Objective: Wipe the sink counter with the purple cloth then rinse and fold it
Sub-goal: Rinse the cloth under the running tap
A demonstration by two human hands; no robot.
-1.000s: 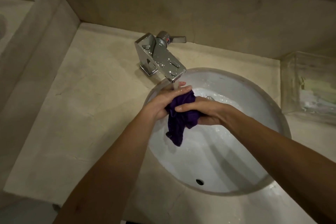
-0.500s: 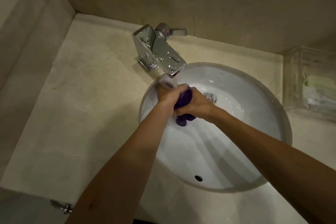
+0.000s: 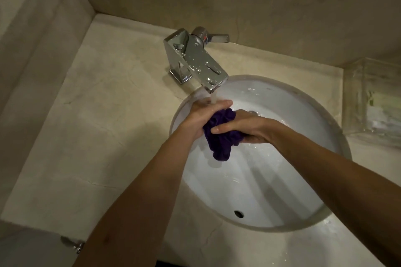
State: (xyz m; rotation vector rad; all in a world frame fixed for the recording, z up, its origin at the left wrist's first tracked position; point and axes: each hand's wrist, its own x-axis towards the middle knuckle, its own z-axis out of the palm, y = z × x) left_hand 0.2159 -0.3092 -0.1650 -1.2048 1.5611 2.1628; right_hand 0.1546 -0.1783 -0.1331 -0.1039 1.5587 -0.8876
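Note:
The purple cloth (image 3: 219, 138) is bunched and wet between both hands, over the white round sink (image 3: 271, 191). My left hand (image 3: 204, 115) presses against its left side with fingers laid across the top, directly under the running water. My right hand (image 3: 240, 128) grips the cloth from the right, fingers curled over it. A tail of cloth hangs down below the hands. Water streams from the chrome tap (image 3: 195, 60) onto my left hand and the cloth.
The beige stone counter (image 3: 97, 136) stretches left of the sink, with walls at the left and back. A clear plastic box (image 3: 373, 102) stands on the counter at the right. An overflow hole (image 3: 239, 213) shows in the basin's near wall.
The hands have loosened from a tight squeeze half a second ago, and more cloth now hangs below them. They stay under the tap's stream.

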